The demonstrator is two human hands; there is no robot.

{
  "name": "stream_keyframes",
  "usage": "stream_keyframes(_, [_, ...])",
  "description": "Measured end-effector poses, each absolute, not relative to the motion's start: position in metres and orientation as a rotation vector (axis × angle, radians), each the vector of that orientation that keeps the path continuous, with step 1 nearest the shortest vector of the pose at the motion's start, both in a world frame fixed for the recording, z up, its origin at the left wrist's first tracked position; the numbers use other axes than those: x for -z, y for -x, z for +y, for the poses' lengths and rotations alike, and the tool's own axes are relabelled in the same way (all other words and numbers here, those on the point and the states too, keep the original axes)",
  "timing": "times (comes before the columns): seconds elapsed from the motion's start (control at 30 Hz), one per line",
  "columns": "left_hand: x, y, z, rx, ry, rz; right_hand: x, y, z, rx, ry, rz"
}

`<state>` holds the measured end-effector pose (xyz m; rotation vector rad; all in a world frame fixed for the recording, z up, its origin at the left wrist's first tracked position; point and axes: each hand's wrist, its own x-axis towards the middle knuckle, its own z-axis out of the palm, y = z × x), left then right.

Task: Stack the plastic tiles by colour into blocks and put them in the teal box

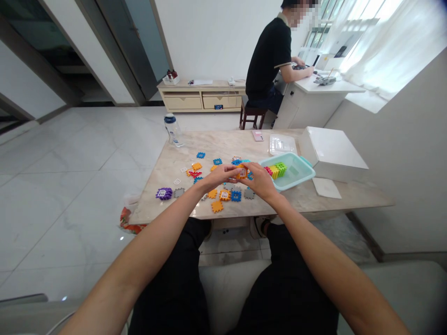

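Note:
Between my two hands, above the middle of the table, is an orange interlocking building tile (242,172) with a white grid insert. My left hand (225,174) grips its left side and my right hand (257,177) its right side, fingers closed on it. Loose orange tiles (217,206), blue tiles (236,196) and grey tiles (249,193) lie spread on the table around and below my hands. A stack of purple tiles (164,193) rests near the left edge. My hands hide some pieces behind them.
Right of my hands, a mint-green basket (296,184) holds red, yellow and green tile stacks (275,170). Beyond are a clear plastic box (282,144), a white box (337,151) and a pink phone (257,135). A water bottle (173,131) stands far left. Another person (270,53) sits at a white desk.

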<state>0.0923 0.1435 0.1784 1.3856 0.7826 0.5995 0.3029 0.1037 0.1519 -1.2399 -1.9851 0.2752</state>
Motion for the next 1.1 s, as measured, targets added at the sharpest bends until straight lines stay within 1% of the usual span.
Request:
stream_keyframes(0.13, [-0.181, -0.089, 0.141, -0.597, -1.232, 0.657, -0.155, -0.303, 0.103, -0.334, 1.165, -1.952])
stream_keyframes(0.37, [-0.185, -0.088, 0.138, -0.532, -1.237, 0.609, -0.156, -0.301, 0.099, -0.358, 1.138, -1.977])
stream_keyframes(0.77, [-0.17, -0.082, 0.145, -0.519, -1.173, 0.556, -0.15, -0.303, 0.106, -0.219, 0.948, -1.985])
stream_keyframes(0.93, [-0.174, -0.086, 0.144, -0.565, -1.157, 0.571, -0.154, -0.301, 0.103, -0.214, 0.961, -1.986])
stream_keyframes(1.1, [-0.174, -0.086, 0.145, -0.571, -1.185, 0.578, -0.155, -0.301, 0.1, -0.131, 0.972, -2.013])
